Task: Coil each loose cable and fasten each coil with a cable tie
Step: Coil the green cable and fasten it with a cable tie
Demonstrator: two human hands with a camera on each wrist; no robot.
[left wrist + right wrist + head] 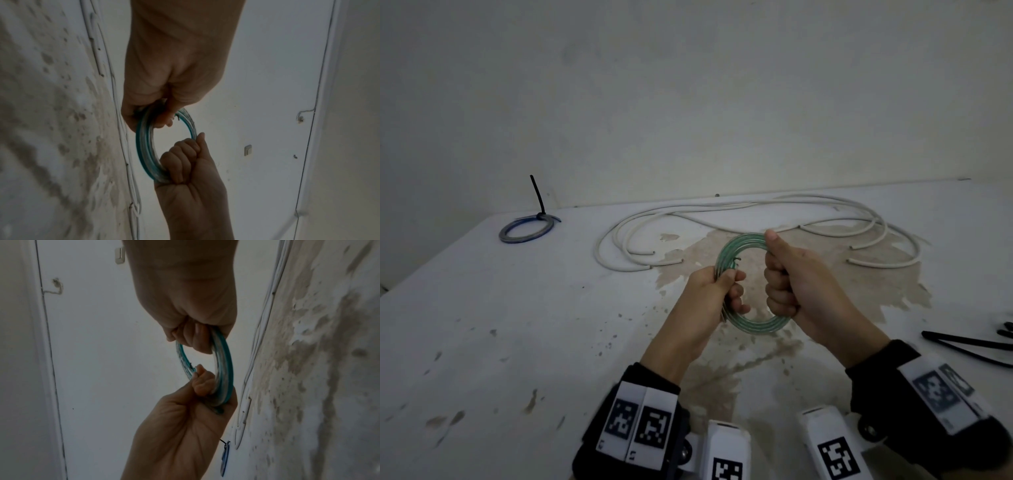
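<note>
Pale plaster wall rises behind the stained white counter [517, 325], where long off-white loose cables [756, 209] sprawl from ten to two o'clock. At ten o'clock lies a small blue cable coil [525, 231], already cinched with a black tie whose tail stands up. Black plastic cable ties [969, 346] lie at three o'clock, nearest the right hand. At centre, lifted off the counter, is the green-and-clear coiled cable [746, 322], its ring roughly upright and facing the person. The left hand [709, 301] wraps its grip round the ring's nine o'clock side; the right hand [801, 284] fists round its three o'clock side. No tie is on it yet, so the right hand would probably be the one to let go.
</note>
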